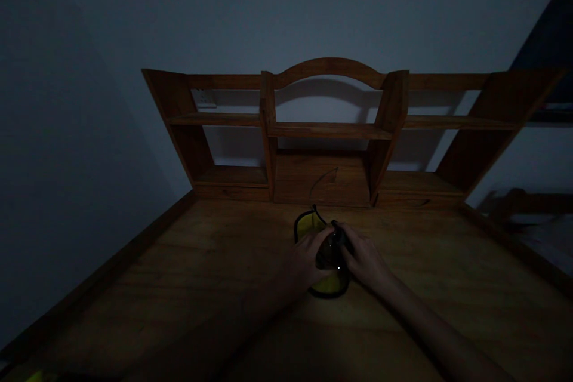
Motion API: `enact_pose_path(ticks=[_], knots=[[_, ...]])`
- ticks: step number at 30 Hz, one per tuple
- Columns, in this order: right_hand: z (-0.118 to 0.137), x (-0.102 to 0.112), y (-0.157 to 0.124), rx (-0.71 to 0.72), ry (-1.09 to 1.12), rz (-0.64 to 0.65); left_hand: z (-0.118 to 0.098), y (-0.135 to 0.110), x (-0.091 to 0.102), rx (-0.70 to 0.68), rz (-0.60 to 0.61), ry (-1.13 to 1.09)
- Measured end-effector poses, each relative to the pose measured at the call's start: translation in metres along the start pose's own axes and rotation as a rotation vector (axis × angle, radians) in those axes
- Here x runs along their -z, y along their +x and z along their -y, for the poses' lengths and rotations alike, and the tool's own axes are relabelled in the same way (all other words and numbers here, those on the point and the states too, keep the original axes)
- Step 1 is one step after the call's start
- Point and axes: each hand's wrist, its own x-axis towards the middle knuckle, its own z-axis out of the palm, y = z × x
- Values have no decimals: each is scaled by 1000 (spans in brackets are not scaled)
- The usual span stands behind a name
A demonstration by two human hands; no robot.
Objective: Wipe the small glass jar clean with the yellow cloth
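Both hands meet over the middle of the desk [224,262] around a dark, glossy, partly see-through object [329,252] with bright reflections. Its exact kind is hard to make out in the dim light. My left hand [307,259] curls around its left side, fingers closed. My right hand [360,250] grips its upper right part, thumb and fingers pinched on a black piece. Beneath and behind the hands is a yellow, flat-looking piece with black edging [330,285]; it shows above and below the left hand, and its middle is covered.
A wooden shelf unit [329,130] with compartments and low drawers stands along the desk's back edge. A wall socket [205,98] shows behind its left side. Raised wooden edges run down both sides of the desk. Something bright yellow [34,376] peeks in at the bottom left.
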Motion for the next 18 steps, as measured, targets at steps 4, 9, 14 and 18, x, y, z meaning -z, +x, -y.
enact_pose_path(ticks=[4, 9, 14, 18], knots=[[-2, -1, 0, 71, 38, -13, 2, -1, -2, 3, 2, 12], [-5, -3, 0, 36, 96, -38, -1, -1, 0, 17, 27, 14], [-4, -3, 0, -18, 90, -51, -1, -1, -1, 12, 14, 8], [-4, 1, 0, -90, 18, -52, -4, 0, 2, 16, -2, -27]])
